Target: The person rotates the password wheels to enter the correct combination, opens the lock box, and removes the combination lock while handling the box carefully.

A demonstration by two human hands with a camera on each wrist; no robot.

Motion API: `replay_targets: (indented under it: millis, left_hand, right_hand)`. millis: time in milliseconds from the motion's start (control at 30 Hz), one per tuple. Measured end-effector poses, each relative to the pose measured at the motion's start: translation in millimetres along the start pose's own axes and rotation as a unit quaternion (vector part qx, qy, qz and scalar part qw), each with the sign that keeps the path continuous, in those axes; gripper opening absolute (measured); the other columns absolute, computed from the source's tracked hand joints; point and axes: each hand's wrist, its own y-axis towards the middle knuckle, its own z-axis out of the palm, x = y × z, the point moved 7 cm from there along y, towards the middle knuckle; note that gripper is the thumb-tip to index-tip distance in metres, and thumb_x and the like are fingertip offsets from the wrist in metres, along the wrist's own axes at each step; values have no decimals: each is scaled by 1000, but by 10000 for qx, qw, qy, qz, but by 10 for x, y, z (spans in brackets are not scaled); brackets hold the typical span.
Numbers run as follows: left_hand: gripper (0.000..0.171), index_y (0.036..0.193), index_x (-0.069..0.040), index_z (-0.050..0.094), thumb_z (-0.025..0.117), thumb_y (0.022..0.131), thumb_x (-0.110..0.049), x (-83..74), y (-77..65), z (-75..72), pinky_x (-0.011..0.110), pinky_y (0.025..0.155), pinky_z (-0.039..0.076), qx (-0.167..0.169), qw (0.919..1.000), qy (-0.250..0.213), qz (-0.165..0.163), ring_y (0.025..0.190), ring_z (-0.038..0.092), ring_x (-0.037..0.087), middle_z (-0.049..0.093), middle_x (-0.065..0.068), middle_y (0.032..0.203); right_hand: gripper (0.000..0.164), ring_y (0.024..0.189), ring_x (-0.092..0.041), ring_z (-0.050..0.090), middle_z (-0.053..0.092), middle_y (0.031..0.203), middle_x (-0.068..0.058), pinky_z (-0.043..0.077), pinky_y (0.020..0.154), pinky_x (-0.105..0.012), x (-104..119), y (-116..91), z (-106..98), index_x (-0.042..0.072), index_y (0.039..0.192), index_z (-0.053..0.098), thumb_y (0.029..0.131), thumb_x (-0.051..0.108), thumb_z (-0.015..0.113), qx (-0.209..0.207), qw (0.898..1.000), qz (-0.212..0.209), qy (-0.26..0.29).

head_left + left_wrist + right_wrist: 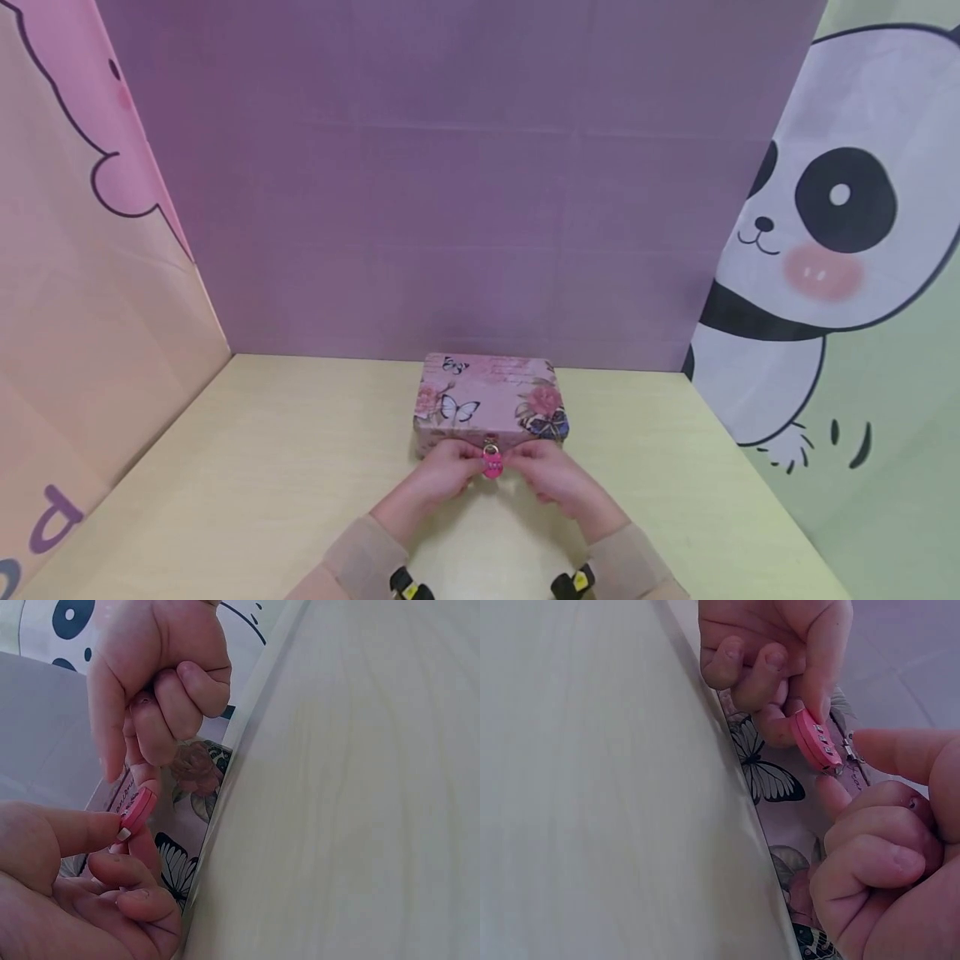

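A pink combination padlock point(492, 464) hangs by its shackle at the front clasp of a pink box point(495, 392) patterned with butterflies and roses. My left hand point(448, 467) pinches the padlock from its left side between thumb and index finger. Number wheels show on the padlock point(817, 741) in the right wrist view. From the other side comes my right hand point(551, 471). Its index fingertip point(832, 796) touches or nearly touches the padlock's lower end, while the thumb stands out apart from it. The remaining fingers of the right hand point(169, 697) are bent and hold nothing.
The box stands closed on a pale wood-grain table point(300, 467), near its back edge. Behind it rises a purple panel point(450, 183). A printed panda wall point(847, 275) borders the right side, a pink printed wall point(97, 292) the left.
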Motion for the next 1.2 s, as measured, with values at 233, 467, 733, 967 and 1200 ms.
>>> replay_targets:
  millis: [233, 467, 733, 967, 1200]
  left_hand:
    - [11, 99, 6, 68, 63, 95, -3, -3, -14, -12, 21, 48, 33, -11, 10000, -19, -96, 52, 39, 7, 55, 2, 74]
    - [11, 98, 6, 69, 62, 95, -2, -18, -12, -10, 20, 46, 31, 34, 10000, -24, -41, 50, 38, 6, 53, 0, 70]
    - [11, 97, 7, 69, 61, 95, 0, -11, -4, -8, 20, 47, 33, -1, 10000, -45, 22, 52, 40, 6, 60, 7, 77]
    - [11, 97, 8, 69, 62, 95, 0, -19, -7, -10, 20, 49, 34, -40, 10000, 41, 7, 54, 41, 7, 59, 5, 77]
    - [10, 97, 7, 69, 63, 95, -2, -12, -7, -10, 21, 49, 34, -54, 10000, 53, -5, 54, 41, 7, 59, 5, 77]
  right_hand:
    - [20, 44, -4, 30, 48, 61, 6, 26, 40, -19, -10, 31, 113, 0, 105, 72, 96, 18, 67, 157, 9998, -138, 56]
    - [20, 44, -6, 30, 39, 56, 8, 26, 40, -20, -14, 22, 161, -1, 103, 71, 97, 16, 63, 111, 9998, -165, 101]
    - [24, 46, -6, 29, 38, 59, 7, 24, 42, -20, -36, 23, 207, -4, 107, 69, 100, 16, 59, 288, 9991, -94, 298]
    - [28, 45, -5, 28, 36, 58, 8, 23, 41, -20, -52, 34, 236, -9, 108, 67, 101, 16, 56, 355, 9989, -69, 315]
    - [28, 45, -6, 28, 37, 58, 8, 23, 41, -21, -39, 18, 227, -8, 108, 67, 102, 17, 55, 322, 9991, -33, 269]
